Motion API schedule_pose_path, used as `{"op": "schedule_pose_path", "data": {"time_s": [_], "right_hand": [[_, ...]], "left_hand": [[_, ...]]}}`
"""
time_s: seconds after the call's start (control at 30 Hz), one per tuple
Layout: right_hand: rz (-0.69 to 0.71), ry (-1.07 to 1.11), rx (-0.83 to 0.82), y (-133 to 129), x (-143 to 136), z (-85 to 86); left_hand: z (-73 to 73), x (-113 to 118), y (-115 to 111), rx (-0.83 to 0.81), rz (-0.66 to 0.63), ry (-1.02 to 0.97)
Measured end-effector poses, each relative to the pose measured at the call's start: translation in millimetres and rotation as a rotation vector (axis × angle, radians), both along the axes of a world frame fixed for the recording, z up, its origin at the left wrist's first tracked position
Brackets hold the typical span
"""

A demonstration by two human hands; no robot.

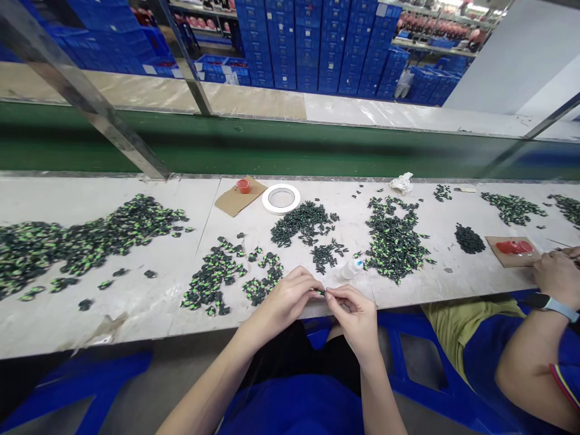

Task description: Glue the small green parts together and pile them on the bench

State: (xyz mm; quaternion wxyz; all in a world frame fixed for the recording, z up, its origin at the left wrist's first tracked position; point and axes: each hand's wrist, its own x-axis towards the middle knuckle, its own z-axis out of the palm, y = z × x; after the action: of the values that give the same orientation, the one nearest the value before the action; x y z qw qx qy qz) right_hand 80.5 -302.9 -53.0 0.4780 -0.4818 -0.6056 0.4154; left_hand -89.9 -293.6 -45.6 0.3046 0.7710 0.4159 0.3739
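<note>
We observed a small dark piece (321, 293) with a fleck of green on the near side of the blue-tipped bottle (351, 269), to its left; the left hand (294, 294) and the right hand (356, 311) were both closed on it in a fine pinch. We could not tell whether it was one part or two. We judged it light, stiff and easily dropped, best held by its ends. Left of the bottle lay loose black pieces (301, 222); right of it, a green-flecked pile (395, 243).

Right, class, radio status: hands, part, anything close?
Left hand, right hand: fingertips pinching small dark part. Bottle just beyond right hand. Part piles farther back.
</note>
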Motion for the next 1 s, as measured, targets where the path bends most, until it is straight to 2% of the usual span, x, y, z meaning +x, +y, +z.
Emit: {"op": "schedule_pose_path", "data": {"time_s": [0.13, 0.37, 0.47, 0.6, 0.77, 1.0], "right_hand": [[-0.041, -0.028, 0.036, -4, 1, 2.5], [-0.051, -0.132, 0.177, -4, 0, 8.4], [0.000, -0.187, 0.157, -2, 3, 8.1], [0.105, -0.252, 0.175, -1, 9, 8.6], [0.124, -0.347, 0.248, -3, 11, 11.7], [0.179, -0.397, 0.305, -6, 10, 5.0]], "left_hand": [[3.2, 5, -2, -0.001, 0.040, -0.066], [4.0, 11, -11, -0.170, 0.173, -0.119], [4.7, 11, -11, -0.186, 0.201, -0.089], [4.1, 11, -12, -0.166, 0.172, -0.045], [6.1, 13, -15, -0.154, 0.219, 0.038], [20.0, 15, -18, -0.292, 0.263, 0.098]]}}
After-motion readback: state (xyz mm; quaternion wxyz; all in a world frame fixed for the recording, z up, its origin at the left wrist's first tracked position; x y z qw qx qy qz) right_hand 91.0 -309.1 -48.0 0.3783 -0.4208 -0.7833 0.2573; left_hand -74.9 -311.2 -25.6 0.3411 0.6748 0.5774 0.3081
